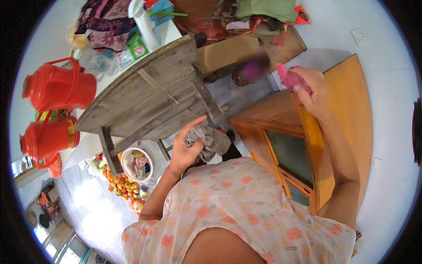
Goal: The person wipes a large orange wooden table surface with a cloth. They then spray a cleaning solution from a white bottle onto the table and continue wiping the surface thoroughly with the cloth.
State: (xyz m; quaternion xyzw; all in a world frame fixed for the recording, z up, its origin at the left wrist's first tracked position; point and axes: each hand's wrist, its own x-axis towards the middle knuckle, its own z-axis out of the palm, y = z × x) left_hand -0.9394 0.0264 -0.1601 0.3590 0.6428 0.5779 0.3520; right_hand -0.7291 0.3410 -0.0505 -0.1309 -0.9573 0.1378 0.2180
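Note:
A crumpled pink-red cloth (296, 80) is bunched in my right hand (311, 92), which is raised over the edge of an orange-brown wooden cabinet (349, 118). My left hand (188, 147) is in front of my body, its thumb and fingers around a bundled grey cloth (211, 140). The index finger points out, and the cloth hides the other fingers. Just beyond that hand, a worn grey wooden bench or small table (155, 89) is tipped so its underside and legs show. The cabinet's dark glass door (291, 155) faces my left.
Two red thermos flasks (62, 86) and a clear plastic bottle (95, 61) are on a white surface at the left. On the floor are a white basin (122, 165) of cloths and a heap of orange fruit (123, 186). A cardboard box (227, 54) lies at the back.

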